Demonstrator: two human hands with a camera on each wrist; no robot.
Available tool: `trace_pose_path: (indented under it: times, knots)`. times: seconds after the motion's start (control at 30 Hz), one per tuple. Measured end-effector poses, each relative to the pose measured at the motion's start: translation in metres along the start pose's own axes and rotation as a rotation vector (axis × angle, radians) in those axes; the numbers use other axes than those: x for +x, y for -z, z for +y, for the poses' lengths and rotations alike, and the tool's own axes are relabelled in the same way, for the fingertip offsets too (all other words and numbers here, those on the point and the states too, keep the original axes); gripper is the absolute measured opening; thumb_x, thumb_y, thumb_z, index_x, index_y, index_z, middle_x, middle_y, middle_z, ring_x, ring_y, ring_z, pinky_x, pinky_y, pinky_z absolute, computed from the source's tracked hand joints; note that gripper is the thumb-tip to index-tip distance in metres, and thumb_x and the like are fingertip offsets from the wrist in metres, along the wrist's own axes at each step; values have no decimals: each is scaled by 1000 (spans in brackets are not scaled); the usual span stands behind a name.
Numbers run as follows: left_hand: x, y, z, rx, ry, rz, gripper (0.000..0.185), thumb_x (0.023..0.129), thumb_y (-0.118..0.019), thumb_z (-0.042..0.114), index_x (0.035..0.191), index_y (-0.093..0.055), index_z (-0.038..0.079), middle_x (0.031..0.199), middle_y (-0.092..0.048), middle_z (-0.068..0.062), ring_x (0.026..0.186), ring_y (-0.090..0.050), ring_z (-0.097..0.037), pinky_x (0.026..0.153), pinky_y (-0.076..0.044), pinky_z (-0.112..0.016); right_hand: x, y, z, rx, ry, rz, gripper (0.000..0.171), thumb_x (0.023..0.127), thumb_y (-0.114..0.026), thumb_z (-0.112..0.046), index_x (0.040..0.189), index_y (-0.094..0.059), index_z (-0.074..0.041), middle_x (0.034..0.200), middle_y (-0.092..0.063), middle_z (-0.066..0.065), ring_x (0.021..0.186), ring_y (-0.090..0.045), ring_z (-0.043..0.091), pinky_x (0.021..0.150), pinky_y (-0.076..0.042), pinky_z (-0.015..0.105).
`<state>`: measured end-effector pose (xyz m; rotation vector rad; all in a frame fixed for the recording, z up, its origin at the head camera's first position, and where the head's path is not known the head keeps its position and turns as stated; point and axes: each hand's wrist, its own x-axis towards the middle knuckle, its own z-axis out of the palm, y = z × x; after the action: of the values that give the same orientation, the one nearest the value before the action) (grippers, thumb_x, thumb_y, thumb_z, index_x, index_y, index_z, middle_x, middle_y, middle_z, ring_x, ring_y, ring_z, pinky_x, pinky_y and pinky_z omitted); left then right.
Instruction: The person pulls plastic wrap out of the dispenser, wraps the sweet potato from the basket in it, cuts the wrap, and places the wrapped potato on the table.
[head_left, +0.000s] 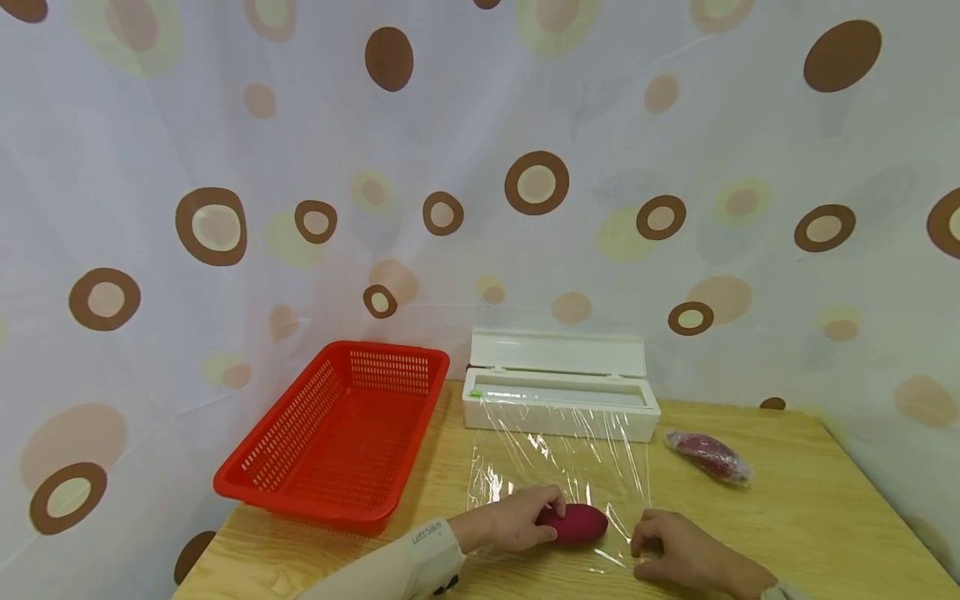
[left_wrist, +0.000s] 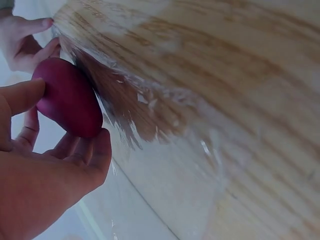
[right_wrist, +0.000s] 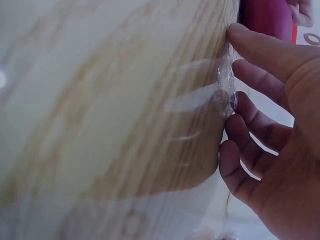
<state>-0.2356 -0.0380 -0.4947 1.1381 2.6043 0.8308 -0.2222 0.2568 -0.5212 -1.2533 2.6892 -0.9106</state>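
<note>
Gripping the bare purple-red sweet potato (head_left: 576, 527) on uncut cling film (head_left: 555, 457) with your left hand (head_left: 513, 520), you seem to have one wrapped piece (head_left: 708, 457) done and this one to wrap, though I cannot tell whether your right hand (head_left: 682, 550) pinches the film's edge.

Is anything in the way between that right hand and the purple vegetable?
Nothing tall stands between the right hand and the purple vegetable. Just some clear plastic wrap is spread there over the table. The left hand holds the vegetable.
</note>
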Motion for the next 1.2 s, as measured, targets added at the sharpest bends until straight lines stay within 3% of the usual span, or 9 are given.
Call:
trace_pose_path:
  times: [0.23, 0.37, 0.5, 0.63, 0.77, 0.87, 1.07, 1.2]
  knots:
    - [2, -2, 0, 125, -26, 6, 19, 87, -64, 13, 98, -51, 21, 95, -50, 8, 89, -48, -2, 79, -42, -19, 2, 1, -2, -6, -9, -33, 16, 76, -78, -30, 82, -64, -25, 82, -47, -18, 70, -44, -3, 58, -40, 20]
    - [0, -3, 3, 225, -75, -11, 19, 88, -64, 14, 100, -52, 23, 108, -51, 4, 95, -51, -4, 78, -44, -18, 2, -1, -3, -31, 79, -8, 12, 80, -75, -21, 81, -65, -27, 82, -49, -19, 71, -44, -4, 57, -40, 18]
    - [-1, -3, 8, 299, -150, -8, 23, 86, -65, 8, 101, -55, 23, 123, -50, -2, 107, -51, -11, 84, -44, -18, 4, -3, -3, -80, 176, 53, 22, 77, -74, -10, 78, -63, -29, 82, -48, -18, 72, -43, -4, 58, -39, 17]
    - [1, -4, 11, 358, -155, -3, 21, 84, -68, 16, 99, -55, 25, 124, -50, -2, 111, -49, -13, 85, -43, -21, 9, -6, -7, -91, 215, 132, 32, 72, -74, -1, 79, -58, -28, 84, -48, -16, 76, -44, -1, 61, -41, 19]
    - [5, -11, 10, 451, -118, 9, 29, 78, -73, 41, 94, -53, 28, 127, -48, 1, 108, -48, -11, 83, -43, -22, 14, -6, -13, 34, 172, 157, 28, 80, -67, 3, 83, -56, -22, 87, -54, -10, 79, -48, 2, 63, -43, 23]
    - [8, -17, 9, 515, -108, 41, 39, 72, -77, 50, 90, -50, 28, 123, -48, 5, 103, -48, -10, 79, -42, -20, 16, -4, -15, 163, 87, 127, 18, 89, -60, -1, 85, -56, -18, 88, -59, -4, 76, -50, 2, 60, -44, 23]
    - [14, -18, 4, 503, -126, 80, 34, 74, -78, 35, 89, -49, 27, 113, -51, 7, 94, -50, -7, 74, -42, -17, 18, -1, -12, 248, -6, 110, 11, 95, -53, -5, 87, -55, -12, 86, -62, 1, 75, -55, 8, 59, -45, 25]
    - [14, -13, 1, 418, -126, 40, 23, 82, -72, 28, 89, -50, 25, 118, -52, 5, 97, -52, -7, 76, -43, -17, 18, -2, -10, 237, -50, 140, 9, 94, -56, -8, 87, -55, -13, 84, -62, -2, 76, -57, 10, 61, -46, 25]
